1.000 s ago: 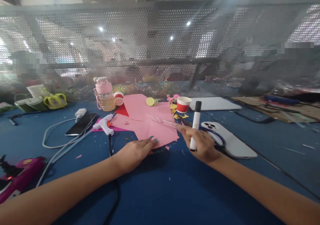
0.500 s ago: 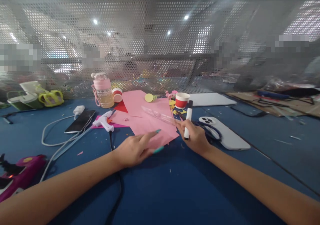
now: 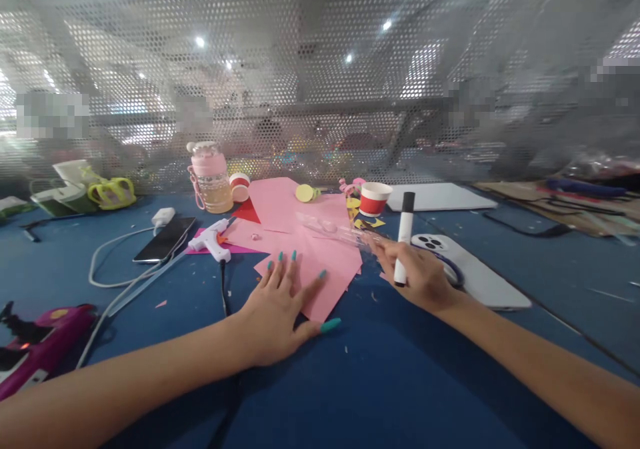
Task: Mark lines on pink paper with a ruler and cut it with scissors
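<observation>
My left hand (image 3: 280, 306) lies with its fingers spread over the near left edge of the pink paper (image 3: 330, 272). In my right hand (image 3: 417, 272) are a clear ruler (image 3: 333, 229), pinched at its right end, and a white marker (image 3: 406, 226) with black ends, standing up between the fingers. The ruler reaches left above the pink paper. Beyond my right hand stands a red and white paper cup (image 3: 374, 199). A yellow disc (image 3: 304, 193) rests on the far part of the pink sheets.
A glue gun (image 3: 213, 239), a black phone (image 3: 165, 240) and a pink-topped bottle (image 3: 211, 177) are at the left. A magenta power strip (image 3: 55, 336) lies near left. The white phone (image 3: 475, 272) is beside my right hand; a metal mesh (image 3: 300, 89) stands behind.
My left hand has opened out flat and come down nearer on the paper. My right hand has moved right with the ruler and marker. The view has shifted slightly.
</observation>
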`<action>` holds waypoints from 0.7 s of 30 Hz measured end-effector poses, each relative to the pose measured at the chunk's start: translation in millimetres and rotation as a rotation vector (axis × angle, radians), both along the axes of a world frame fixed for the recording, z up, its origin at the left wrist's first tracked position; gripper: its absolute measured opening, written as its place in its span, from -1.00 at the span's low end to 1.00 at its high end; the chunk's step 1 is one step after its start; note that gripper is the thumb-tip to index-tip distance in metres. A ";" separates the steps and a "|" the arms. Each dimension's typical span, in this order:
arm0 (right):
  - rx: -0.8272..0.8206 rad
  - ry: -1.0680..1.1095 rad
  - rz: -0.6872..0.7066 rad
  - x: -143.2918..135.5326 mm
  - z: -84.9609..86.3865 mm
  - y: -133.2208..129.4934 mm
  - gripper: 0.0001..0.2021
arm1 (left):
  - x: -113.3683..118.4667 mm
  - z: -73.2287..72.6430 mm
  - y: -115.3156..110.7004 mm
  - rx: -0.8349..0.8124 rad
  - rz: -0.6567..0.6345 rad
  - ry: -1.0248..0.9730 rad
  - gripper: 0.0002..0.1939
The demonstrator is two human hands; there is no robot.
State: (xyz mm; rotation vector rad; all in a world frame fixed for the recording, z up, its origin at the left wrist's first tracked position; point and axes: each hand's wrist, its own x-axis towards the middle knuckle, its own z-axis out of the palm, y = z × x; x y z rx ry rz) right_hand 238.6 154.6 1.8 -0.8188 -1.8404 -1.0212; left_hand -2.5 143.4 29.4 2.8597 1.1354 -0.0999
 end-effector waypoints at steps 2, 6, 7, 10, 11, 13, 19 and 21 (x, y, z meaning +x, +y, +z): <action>-0.006 -0.002 0.007 1.0 -1.2 0.7 -0.83 | 0.4 1.4 -5.8 -0.010 -0.014 -0.013 -0.39; -0.035 -0.014 0.029 2.2 -4.1 2.3 -0.86 | -0.9 2.4 -19.1 -0.032 -0.025 -0.049 -0.36; -0.042 -0.013 0.035 2.5 -4.9 2.5 -0.87 | -1.1 2.5 -22.2 -0.037 -0.024 -0.057 -0.32; -0.052 -0.005 0.041 3.6 -7.1 2.8 -0.85 | -2.0 4.2 -21.2 -0.002 -0.055 -0.097 -0.17; -0.053 -0.004 0.042 3.9 -7.7 2.7 -0.84 | -2.9 5.3 -15.9 0.023 -0.108 -0.115 -0.15; -0.059 -0.012 0.042 4.5 -8.7 2.3 -0.83 | -6.1 7.6 0.7 -0.006 -0.322 -0.102 -0.22; -0.091 -0.024 0.083 4.7 -7.9 1.9 -0.83 | -13.8 5.5 29.2 -0.087 -0.349 -0.056 -0.43; -0.098 -0.039 0.112 3.9 -5.5 1.0 -0.82 | -11.0 3.8 20.6 -0.115 -0.288 -0.030 -0.33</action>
